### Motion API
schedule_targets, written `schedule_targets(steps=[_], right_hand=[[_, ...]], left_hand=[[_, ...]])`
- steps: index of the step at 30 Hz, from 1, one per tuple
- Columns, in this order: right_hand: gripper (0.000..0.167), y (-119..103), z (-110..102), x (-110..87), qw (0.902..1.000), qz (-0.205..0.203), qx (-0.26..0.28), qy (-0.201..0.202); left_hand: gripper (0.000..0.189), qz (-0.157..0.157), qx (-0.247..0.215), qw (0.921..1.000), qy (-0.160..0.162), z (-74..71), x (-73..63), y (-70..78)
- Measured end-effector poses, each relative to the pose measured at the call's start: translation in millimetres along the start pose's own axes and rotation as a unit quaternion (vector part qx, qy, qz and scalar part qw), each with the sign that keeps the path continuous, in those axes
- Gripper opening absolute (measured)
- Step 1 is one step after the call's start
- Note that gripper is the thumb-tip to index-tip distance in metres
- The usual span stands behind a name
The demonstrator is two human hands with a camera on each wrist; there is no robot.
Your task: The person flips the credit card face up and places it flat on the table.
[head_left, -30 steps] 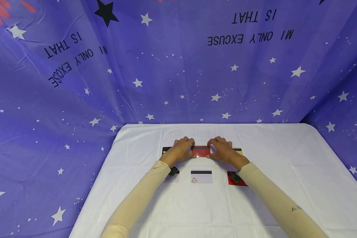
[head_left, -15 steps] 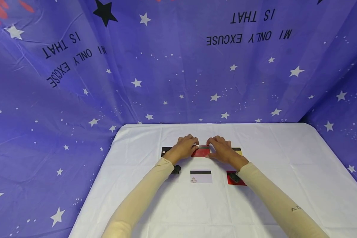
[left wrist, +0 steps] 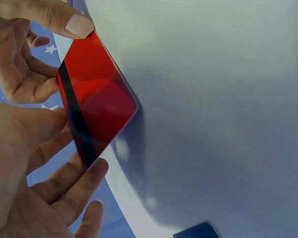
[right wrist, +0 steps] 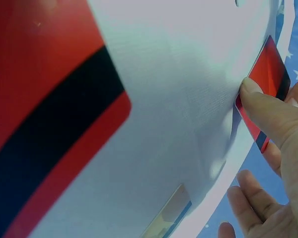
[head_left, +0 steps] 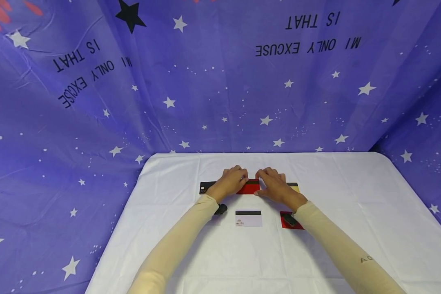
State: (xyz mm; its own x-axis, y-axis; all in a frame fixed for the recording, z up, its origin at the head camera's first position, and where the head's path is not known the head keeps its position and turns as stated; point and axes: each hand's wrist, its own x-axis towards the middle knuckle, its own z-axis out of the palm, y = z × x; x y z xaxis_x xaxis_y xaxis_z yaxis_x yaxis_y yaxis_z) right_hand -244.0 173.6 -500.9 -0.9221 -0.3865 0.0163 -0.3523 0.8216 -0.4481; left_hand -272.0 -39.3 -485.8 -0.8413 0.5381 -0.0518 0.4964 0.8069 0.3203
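A red card with a black magnetic stripe point(head_left: 249, 188) is held between both hands near the table's far side, its stripe along the far edge. In the left wrist view the card point(left wrist: 102, 94) looks tilted, with a shadow beside it. My left hand point(head_left: 232, 180) pinches the striped edge between thumb and fingers. My right hand point(head_left: 275, 185) grips the right end, thumb point(right wrist: 251, 88) on the near corner and fingers at the far side. Left of it lies a black card marked VIP point(head_left: 207, 188); a yellowish striped card point(head_left: 294, 186) is partly hidden by the right hand.
Nearer on the white tablecloth point(head_left: 242, 257) lie a lilac striped card point(head_left: 248, 219) and another red striped card point(head_left: 290, 222), under the right wrist camera. A pale card point(head_left: 216, 221) is mostly covered by the left forearm. A purple star-patterned curtain point(head_left: 220, 81) stands behind the table.
My left hand has slid right from the card's left end along its far edge, its thumb leaving the near left corner. The card's glare has faded. My right hand has stayed put.
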Motion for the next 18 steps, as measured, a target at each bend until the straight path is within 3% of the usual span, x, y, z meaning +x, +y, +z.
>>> schedule_targets(steps=[7,18], right_hand=[[0.055,-0.5,0.4,-0.3,1.0,-0.001,-0.008,-0.003],[0.057,-6.6,-1.6,-2.6,0.9993,-0.015,-0.033,0.007]], left_hand=[[0.015,-0.008,-0.038,0.9992,-0.007,1.9,0.4,-1.5],[0.013,0.018,-0.092,0.9956,-0.005,0.2,-0.8,-3.3]])
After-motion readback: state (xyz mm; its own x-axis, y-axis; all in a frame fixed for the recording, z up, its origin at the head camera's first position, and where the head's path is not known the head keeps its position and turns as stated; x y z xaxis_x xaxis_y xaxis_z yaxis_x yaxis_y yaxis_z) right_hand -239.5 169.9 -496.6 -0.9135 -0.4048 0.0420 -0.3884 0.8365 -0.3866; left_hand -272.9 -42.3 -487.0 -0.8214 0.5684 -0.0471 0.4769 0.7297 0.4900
